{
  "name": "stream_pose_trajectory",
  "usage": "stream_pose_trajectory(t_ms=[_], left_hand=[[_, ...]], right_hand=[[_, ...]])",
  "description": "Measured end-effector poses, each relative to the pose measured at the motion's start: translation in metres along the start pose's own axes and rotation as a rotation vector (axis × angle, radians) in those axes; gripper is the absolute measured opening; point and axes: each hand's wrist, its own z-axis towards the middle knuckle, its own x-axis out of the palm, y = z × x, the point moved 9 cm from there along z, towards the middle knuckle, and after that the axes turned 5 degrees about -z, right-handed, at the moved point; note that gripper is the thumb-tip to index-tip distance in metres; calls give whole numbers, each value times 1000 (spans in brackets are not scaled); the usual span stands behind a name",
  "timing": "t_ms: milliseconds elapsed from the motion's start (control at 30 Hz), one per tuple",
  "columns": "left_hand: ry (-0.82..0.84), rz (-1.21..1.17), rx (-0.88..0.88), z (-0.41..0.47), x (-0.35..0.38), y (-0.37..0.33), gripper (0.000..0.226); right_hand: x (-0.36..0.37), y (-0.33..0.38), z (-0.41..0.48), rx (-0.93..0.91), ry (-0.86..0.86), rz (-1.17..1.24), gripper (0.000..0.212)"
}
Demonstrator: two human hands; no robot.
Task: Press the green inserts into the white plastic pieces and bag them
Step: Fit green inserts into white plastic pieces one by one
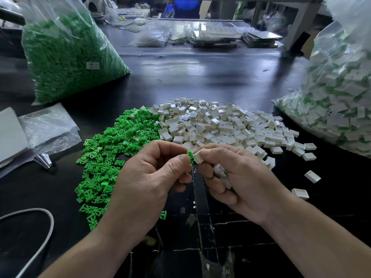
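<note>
Containers first. I record a large clear bag (66, 63) standing at the far left of the counter (200, 73), packed full of green parts. It carries a small white label (93, 65) whose print is too small for me to read. At the right edge a second clear bag (341, 93) slumps on the counter, filled with white parts, many showing green among them. A smaller clear bag (152, 37) lies far back; I cannot tell its contents. Flat clear bags (48, 127) lie at the left edge.

Loose stock: a pile of green inserts (112, 149) lies touching a pile of white pieces (220, 125) in mid-counter, green to the left and white to the right.

Hands, held over the near edge of the piles: the left hand (152, 177) has its fingers (178, 163) pinched on one green insert (189, 154). The right hand (236, 177) has thumb and forefinger clamped on one white piece (198, 157), with the other fingers curled round spare white pieces (219, 170) in the palm. Insert and piece touch. How far the insert is seated I cannot tell.

A white cable (46, 217) loops at the near left.
</note>
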Motion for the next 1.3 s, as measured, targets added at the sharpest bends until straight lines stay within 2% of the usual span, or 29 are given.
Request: stream_pose_trajectory(t_ms=[267, 467, 700, 867, 967, 1133, 1300], left_hand=[[-2, 34, 10, 0, -1, 0, 12], [-2, 67, 31, -1, -1, 1, 13], [-12, 92, 43, 0, -3, 1, 9], [47, 47, 37, 0, -1, -3, 13], [76, -123, -50, 1, 1, 5, 15], [273, -536, -278, -5, 29, 16, 32], [253, -650, -360, -7, 32, 23, 25]], right_hand=[[-2, 2, 0, -95, -45, -52, 18], [-1, 7, -1, -148, -50, -73, 13], [0, 14, -8, -200, -81, -366, 16], [3, 17, -9, -222, -48, -350, 18], [4, 15, -8, -191, -3, -291, 22], [17, 6, -9, -113, 137, -105, 33], [21, 0, -9, -26, 176, -6, 39]])
